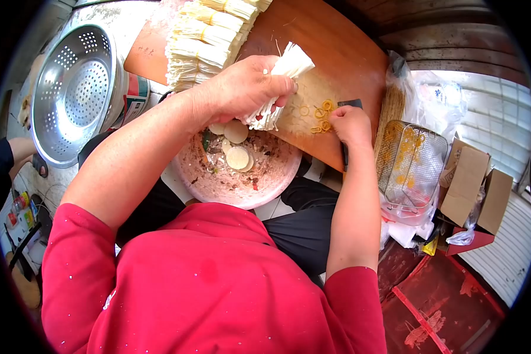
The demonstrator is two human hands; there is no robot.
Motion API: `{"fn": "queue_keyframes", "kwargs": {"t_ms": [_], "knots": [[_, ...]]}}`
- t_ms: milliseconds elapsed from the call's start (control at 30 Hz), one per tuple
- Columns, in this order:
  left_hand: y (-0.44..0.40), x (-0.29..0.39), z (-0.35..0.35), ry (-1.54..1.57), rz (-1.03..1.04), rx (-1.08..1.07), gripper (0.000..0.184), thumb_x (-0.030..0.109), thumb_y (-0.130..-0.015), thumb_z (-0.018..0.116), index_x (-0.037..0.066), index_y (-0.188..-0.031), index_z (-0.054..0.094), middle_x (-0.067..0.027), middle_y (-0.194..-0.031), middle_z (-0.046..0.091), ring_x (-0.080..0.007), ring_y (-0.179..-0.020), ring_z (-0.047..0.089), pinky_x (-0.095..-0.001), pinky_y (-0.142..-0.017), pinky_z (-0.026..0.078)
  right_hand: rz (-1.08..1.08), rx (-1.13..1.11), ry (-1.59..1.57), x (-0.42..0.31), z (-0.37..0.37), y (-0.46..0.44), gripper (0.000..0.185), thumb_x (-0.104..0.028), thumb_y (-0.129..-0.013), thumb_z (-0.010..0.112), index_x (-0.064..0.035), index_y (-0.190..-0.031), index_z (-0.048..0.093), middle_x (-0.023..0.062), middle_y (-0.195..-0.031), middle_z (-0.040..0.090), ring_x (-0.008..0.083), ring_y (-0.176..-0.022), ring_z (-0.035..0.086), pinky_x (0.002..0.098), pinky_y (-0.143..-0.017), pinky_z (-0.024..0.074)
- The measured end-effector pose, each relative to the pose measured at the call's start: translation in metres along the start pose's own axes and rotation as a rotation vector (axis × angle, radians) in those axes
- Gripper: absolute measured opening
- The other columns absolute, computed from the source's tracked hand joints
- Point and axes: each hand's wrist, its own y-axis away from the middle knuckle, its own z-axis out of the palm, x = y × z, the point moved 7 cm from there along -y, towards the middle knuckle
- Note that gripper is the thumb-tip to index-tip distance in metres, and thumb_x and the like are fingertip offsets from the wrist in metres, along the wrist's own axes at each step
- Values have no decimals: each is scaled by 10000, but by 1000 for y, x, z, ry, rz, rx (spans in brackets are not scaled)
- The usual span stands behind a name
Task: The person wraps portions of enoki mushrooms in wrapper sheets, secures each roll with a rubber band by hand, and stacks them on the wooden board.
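Note:
My left hand is closed around a bundle of enoki mushrooms, thin white stems sticking out above and below the fist. On the right of the wooden board, my right hand has its fingers pinched together at a small pile of yellow rubber bands. A dark flat object, perhaps a knife, lies partly hidden under that hand. Banded enoki bundles are stacked at the board's far left. Below the board, a pinkish basin holds pale round slices and scraps.
A steel colander stands at the left. To the right are a wire mesh basket with more yellow bands, clear plastic bags and an open cardboard box. Another person's leg shows at the far left.

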Motion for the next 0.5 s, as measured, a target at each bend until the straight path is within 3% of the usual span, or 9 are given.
{"fn": "queue_keyframes", "kwargs": {"t_ms": [67,300,400,500], "knots": [[3,3,4,24,-4,-17,128,193,-901,575,70,-883,543,8,-705,542,-72,-620,514,-218,-564,427,-53,45,128,-10,4,2,204,-275,-730,685,-92,-809,728,150,-819,699,300,-805,679,401,-748,525],[1,-2,1,39,-10,-26,129,193,-897,579,70,-876,544,13,-707,539,-67,-622,507,-217,-562,423,-35,141,203,-9,13,-7,283,-336,-721,668,-66,-787,719,159,-797,694,323,-781,670,388,-737,522],[0,-4,-2,29,-12,-32,130,191,-894,579,68,-875,544,12,-706,536,-67,-623,505,-219,-565,425,-32,247,-199,0,2,-17,302,-323,-725,646,-29,-751,709,183,-762,685,294,-757,678,366,-728,518],[1,-4,-1,14,-9,-45,136,195,-890,580,65,-874,543,11,-706,534,-70,-625,505,-221,-570,427,25,362,-317,7,-9,-14,280,-295,-732,643,-23,-744,710,172,-746,686,275,-740,680,359,-718,518]]}}
